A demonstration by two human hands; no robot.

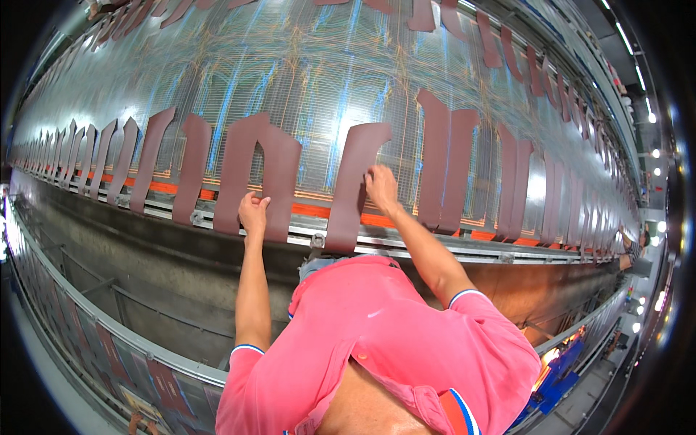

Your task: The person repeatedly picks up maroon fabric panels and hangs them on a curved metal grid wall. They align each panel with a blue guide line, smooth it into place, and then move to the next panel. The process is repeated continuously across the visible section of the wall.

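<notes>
A flat, dark brown curved panel point(354, 174) lies on the long printing table straight ahead, its lower end at the near rail. My right hand point(381, 188) is at the panel's right edge, fingers bent and closed on that edge. Two more brown panels lie to the left, one panel point(238, 174) beside another panel point(278, 181), meeting near their far ends. Over their lower ends is my left hand point(254, 212), thumb and fingers slightly apart, with nothing visible in it. Whether its fingertips touch a panel is hard to tell.
Similar brown panels line both long sides of the table point(319, 94), whose surface carries many coloured lines. A metal rail point(464, 250) with small fittings and an orange strip runs along the near edge. Behind me stands another table point(167, 362) with brown pieces.
</notes>
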